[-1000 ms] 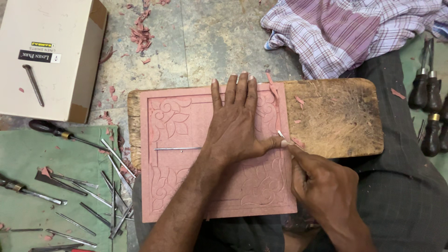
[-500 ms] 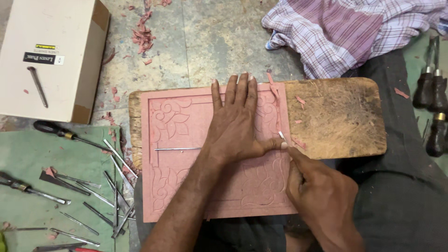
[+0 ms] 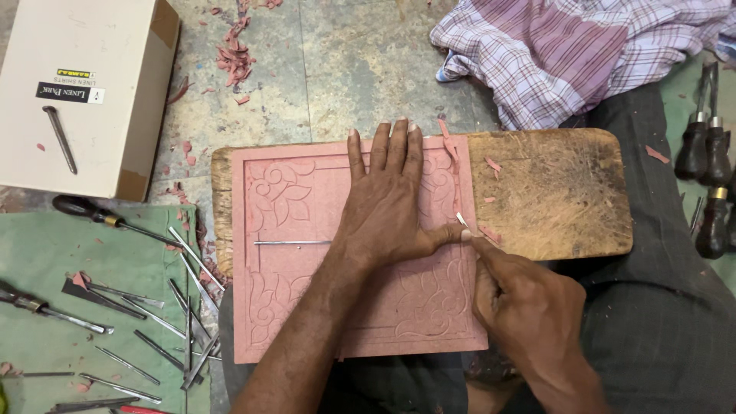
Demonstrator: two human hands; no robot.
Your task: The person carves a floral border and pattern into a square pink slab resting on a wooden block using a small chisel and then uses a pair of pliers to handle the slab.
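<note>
- The wooden board [image 3: 552,192] is the largest piece, lying across the person's lap at the centre of view; its bare, scratched end runs out toward 3 o'clock.
- The pink slab [image 3: 299,230] lies flat on the board, covering its 9 o'clock end. It is square, with a double border line and carved leaf and scroll figures in its corners; its 6 o'clock edge hangs over the lap.
- The left hand [image 3: 383,207] lies palm down on the slab's middle, fingers spread flat toward 12 o'clock, thumb stretched toward 3 o'clock. It grips nothing; it only presses.
- The right hand [image 3: 529,307] sits at the slab's 3 o'clock edge, fingers drawn together, pinching a thin carving tool [image 3: 462,221] whose pale tip shows just beside the left thumb.
- A slim metal rod [image 3: 291,242] lies on the slab at 9 o'clock of the left hand.
- Pink shavings [image 3: 491,230] lie on the board near the tool tip.
- Loose metal tools [image 3: 153,322] lie on the green mat [image 3: 46,253] at 8 o'clock.
- Against the frame half a second back, both hands hold the same pose; the slab and board have not shifted.
</note>
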